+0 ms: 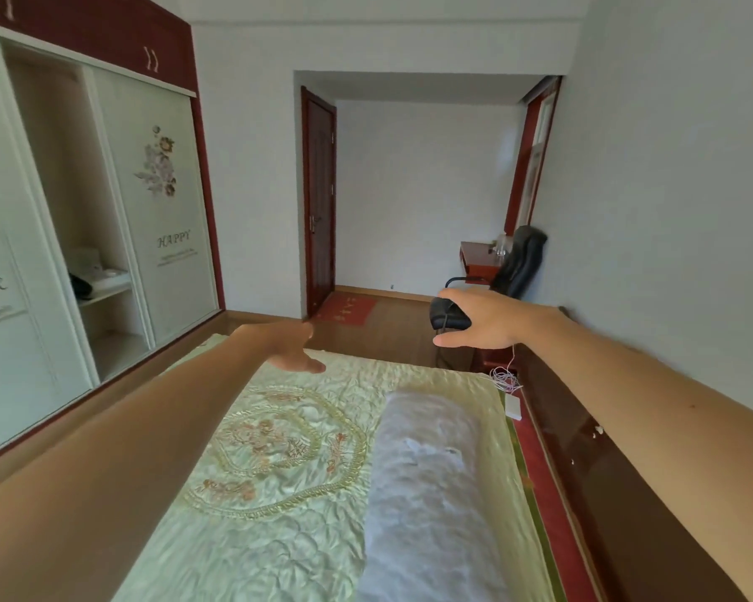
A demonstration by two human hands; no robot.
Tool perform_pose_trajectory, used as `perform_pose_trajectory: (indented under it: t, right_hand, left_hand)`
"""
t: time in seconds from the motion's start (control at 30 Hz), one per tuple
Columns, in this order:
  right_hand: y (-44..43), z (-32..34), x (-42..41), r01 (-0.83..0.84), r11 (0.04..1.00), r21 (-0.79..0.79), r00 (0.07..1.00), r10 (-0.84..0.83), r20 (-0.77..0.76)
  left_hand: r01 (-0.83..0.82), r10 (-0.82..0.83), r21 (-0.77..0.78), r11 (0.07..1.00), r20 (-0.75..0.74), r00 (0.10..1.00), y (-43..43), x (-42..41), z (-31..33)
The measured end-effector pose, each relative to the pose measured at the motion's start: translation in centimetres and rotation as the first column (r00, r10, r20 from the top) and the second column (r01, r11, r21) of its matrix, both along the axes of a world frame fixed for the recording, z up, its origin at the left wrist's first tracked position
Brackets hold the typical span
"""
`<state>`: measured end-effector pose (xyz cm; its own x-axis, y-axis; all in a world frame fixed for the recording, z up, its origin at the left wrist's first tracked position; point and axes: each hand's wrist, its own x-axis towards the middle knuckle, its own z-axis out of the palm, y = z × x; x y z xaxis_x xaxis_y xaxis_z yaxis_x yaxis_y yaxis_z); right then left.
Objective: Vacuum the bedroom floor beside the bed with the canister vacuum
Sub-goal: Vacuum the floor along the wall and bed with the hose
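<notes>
- At 6 o'clock in the view, a bed (288,493) with a pale embroidered quilt is seen from above; a white folded blanket (427,493) lies along its 3 o'clock side.
- Wooden floor (392,328) is seen past the far edge of the bed, toward 12 o'clock. It runs on as a narrow strip at 9 o'clock, between the bed and the wardrobe (157,189).
- Left hand (292,347): held out over the far edge of the bed, fingers loosely extended, nothing held.
- Right hand (479,317): held out at 2 o'clock, fingers spread and nearly straight, thumb lowest, nothing held. In the view it overlaps the seat of a black office chair (518,262).
- One section of the wardrobe is open, with shelves showing; the word "HAPPY" is printed on the panel beside it.
- A dark red door (320,197) is noted at 12 o'clock, with a red mat (346,308) on the floor just before it.
- A reddish desk (474,256) stands just beside the chair, against the wall.
- A tangled white cable (505,378) lies by the bed's 3 o'clock corner.
</notes>
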<state>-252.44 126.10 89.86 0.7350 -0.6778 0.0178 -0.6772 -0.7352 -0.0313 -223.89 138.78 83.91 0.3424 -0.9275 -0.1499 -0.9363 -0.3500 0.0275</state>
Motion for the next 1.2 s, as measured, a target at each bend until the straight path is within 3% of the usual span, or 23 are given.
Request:
perform_pose_trajectory:
  t: [0.3,0.53,0.83,1.2]
  right_hand:
    - [0.2,-1.0,14.4,-0.286,0.958,0.025,0.958,0.287,-0.007]
    - [0.5,0.3,25.7,-0.529,0.848,0.012,0.848,0.529,0.022]
    - [2.8,1.3,37.0,-0.808,0.588,-0.042,0.589,0.808,-0.012]
    - [23.2,-1.4,42.0,-0.982,0.189,-0.001,0.189,0.982,-0.01]
  left_hand:
    - [-0.26,0.259,0.009,0.966,0.062,0.964,7.5,8.7,0.6]
    - [-0.514,0.515,-0.036,0.857,0.078,0.854,13.1,14.0,2.4]
    - [-0.767,0.772,-0.089,0.636,0.063,0.632,18.5,13.8,3.2]
    - [-0.977,0.976,-0.025,0.212,0.062,0.21,38.7,5.7,1.2]
